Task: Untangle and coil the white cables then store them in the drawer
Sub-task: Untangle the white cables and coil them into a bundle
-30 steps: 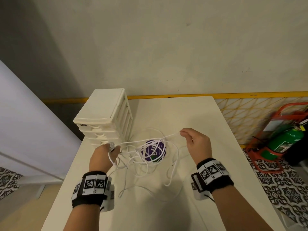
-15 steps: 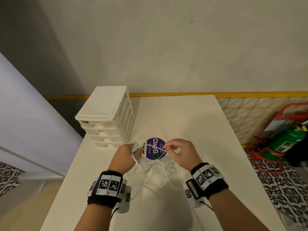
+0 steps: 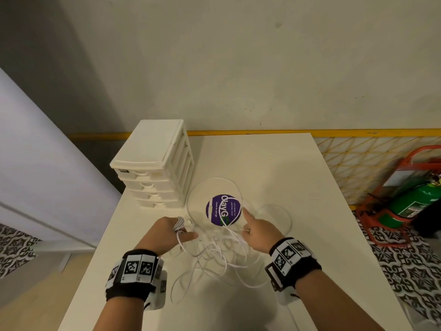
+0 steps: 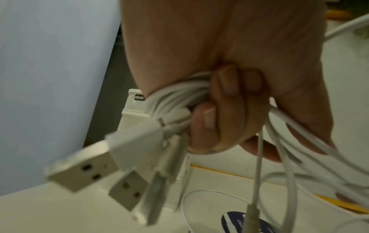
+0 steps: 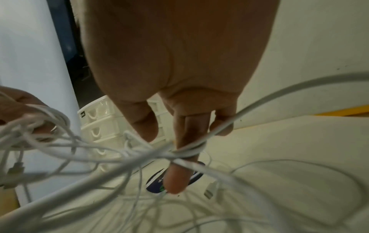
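Several white cables (image 3: 214,254) lie tangled on the white table (image 3: 298,187) between my hands. My left hand (image 3: 167,232) grips a wound bundle of the cables (image 4: 179,91), fingers (image 4: 225,85) curled round it; USB plugs (image 4: 83,165) dangle from the bundle. My right hand (image 3: 260,232) is to the right, its index finger (image 5: 179,178) straight with cable strands (image 5: 189,151) looped round it, and one strand runs past a curled neighbouring finger (image 5: 221,127). The cream drawer unit (image 3: 155,163) stands at the back left with its drawers closed.
A round purple sticker (image 3: 223,209) is on the table just beyond my right index finger, with one cable loop (image 3: 212,180) lying around it. A green fire extinguisher (image 3: 412,206) in a red stand sits on the floor to the right. The wall is close behind the table.
My hands drew together from a spread stretch, then parted slightly. The right hand went from pinching a strand to holding its index finger out with the cable looped round it. The left keeps its bundle.
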A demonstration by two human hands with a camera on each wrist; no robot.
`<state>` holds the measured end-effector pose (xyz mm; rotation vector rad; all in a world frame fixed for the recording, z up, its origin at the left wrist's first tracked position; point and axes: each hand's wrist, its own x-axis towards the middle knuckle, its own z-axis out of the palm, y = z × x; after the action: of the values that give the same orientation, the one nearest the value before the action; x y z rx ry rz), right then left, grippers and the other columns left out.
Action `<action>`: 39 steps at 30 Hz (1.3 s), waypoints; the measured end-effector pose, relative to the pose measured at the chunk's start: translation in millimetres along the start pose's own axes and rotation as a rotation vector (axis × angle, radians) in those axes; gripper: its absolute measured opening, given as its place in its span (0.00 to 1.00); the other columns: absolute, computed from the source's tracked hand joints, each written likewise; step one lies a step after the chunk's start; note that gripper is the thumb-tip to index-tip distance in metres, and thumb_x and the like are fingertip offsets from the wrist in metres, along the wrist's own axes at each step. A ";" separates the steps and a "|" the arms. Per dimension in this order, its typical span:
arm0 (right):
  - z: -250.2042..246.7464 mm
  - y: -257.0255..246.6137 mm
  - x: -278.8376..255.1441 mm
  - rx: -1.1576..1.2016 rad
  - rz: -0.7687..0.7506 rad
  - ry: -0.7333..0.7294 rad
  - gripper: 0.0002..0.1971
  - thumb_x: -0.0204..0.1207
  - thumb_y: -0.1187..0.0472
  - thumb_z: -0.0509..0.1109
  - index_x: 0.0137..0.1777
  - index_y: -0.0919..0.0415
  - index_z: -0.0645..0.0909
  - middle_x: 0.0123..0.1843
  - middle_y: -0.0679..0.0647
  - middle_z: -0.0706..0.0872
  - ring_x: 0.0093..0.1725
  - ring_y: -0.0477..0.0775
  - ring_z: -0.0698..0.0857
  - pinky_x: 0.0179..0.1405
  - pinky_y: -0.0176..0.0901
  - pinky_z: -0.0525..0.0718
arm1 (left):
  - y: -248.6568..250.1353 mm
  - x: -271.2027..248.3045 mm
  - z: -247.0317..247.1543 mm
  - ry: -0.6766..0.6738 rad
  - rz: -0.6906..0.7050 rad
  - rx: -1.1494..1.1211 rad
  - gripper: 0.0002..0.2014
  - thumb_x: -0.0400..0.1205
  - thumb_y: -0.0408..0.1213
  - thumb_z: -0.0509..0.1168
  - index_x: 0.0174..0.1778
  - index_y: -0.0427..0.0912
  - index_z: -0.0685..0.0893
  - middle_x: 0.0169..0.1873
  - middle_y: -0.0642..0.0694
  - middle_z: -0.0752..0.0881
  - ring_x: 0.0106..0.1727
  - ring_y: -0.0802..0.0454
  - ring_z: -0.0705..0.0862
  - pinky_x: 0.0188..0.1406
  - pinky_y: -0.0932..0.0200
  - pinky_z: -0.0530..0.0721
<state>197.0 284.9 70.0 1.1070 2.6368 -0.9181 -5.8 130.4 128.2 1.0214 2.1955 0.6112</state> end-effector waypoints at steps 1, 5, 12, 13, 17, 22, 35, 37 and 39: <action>0.8 -1.0 -0.1 0.003 0.011 -0.002 0.32 0.81 0.56 0.55 0.83 0.56 0.49 0.35 0.52 0.80 0.43 0.59 0.82 0.42 0.48 0.76 | 1.8 0.4 2.4 -0.015 0.007 -0.002 0.16 0.73 0.44 0.77 0.31 0.36 0.82 0.23 0.51 0.82 0.20 0.64 0.76 0.17 0.74 0.69; -2.0 2.4 -0.7 0.012 0.127 0.011 0.39 0.78 0.35 0.56 0.82 0.54 0.48 0.61 0.56 0.85 0.62 0.58 0.82 0.64 0.52 0.76 | -3.5 2.1 5.3 -0.012 0.008 -0.029 0.14 0.75 0.41 0.76 0.32 0.34 0.81 0.27 0.47 0.84 0.31 0.54 0.81 0.28 0.70 0.72; -11.9 21.0 -2.5 0.018 0.360 0.013 0.60 0.62 0.22 0.60 0.82 0.56 0.36 0.64 0.59 0.84 0.56 0.57 0.86 0.54 0.46 0.83 | -18.1 0.2 -6.5 0.121 -0.056 0.003 0.15 0.75 0.41 0.75 0.32 0.34 0.81 0.28 0.45 0.83 0.32 0.51 0.79 0.29 0.65 0.72; -13.1 25.0 -4.0 0.050 0.391 0.021 0.60 0.63 0.24 0.63 0.82 0.56 0.35 0.61 0.59 0.86 0.53 0.56 0.87 0.52 0.44 0.83 | -20.2 0.5 -9.4 0.143 -0.060 0.026 0.15 0.75 0.41 0.75 0.30 0.36 0.81 0.28 0.45 0.83 0.31 0.51 0.80 0.27 0.65 0.72; -22.7 30.5 -5.9 0.231 0.487 0.212 0.44 0.78 0.48 0.64 0.83 0.59 0.39 0.56 0.61 0.87 0.53 0.58 0.86 0.51 0.43 0.79 | -27.2 4.0 -18.8 0.204 -0.079 0.058 0.13 0.74 0.42 0.76 0.29 0.39 0.83 0.29 0.44 0.86 0.33 0.48 0.83 0.30 0.61 0.76; -34.9 51.4 -0.9 0.376 0.565 0.212 0.27 0.76 0.63 0.62 0.76 0.64 0.66 0.63 0.62 0.84 0.56 0.62 0.86 0.58 0.49 0.83 | -24.7 2.2 -28.8 0.194 -0.029 0.135 0.13 0.73 0.40 0.77 0.28 0.44 0.81 0.29 0.48 0.84 0.36 0.49 0.84 0.38 0.58 0.77; 9.4 -10.4 4.9 -0.018 0.079 0.168 0.24 0.73 0.38 0.66 0.62 0.52 0.78 0.56 0.51 0.84 0.59 0.54 0.82 0.59 0.48 0.77 | -22.4 -4.6 -12.5 -0.035 0.040 0.236 0.12 0.73 0.39 0.76 0.31 0.47 0.78 0.30 0.54 0.82 0.36 0.54 0.82 0.34 0.66 0.73; 19.9 -5.3 9.3 -0.068 0.118 0.014 0.28 0.74 0.40 0.67 0.71 0.53 0.72 0.64 0.52 0.83 0.65 0.55 0.80 0.66 0.48 0.75 | -24.4 -6.4 -13.3 0.034 0.010 0.230 0.11 0.74 0.39 0.75 0.35 0.44 0.78 0.31 0.55 0.81 0.37 0.52 0.81 0.38 0.62 0.73; 24.8 4.9 12.9 -0.028 0.131 0.035 0.23 0.79 0.52 0.64 0.74 0.55 0.72 0.68 0.55 0.81 0.68 0.56 0.78 0.69 0.46 0.73 | -27.7 -7.3 -15.3 0.124 -0.022 0.214 0.11 0.75 0.39 0.74 0.37 0.41 0.79 0.31 0.54 0.80 0.39 0.49 0.81 0.40 0.61 0.73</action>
<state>188.5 280.8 43.2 1.2820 2.5603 -0.8408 -26.8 106.2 123.7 1.0915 2.4181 0.4473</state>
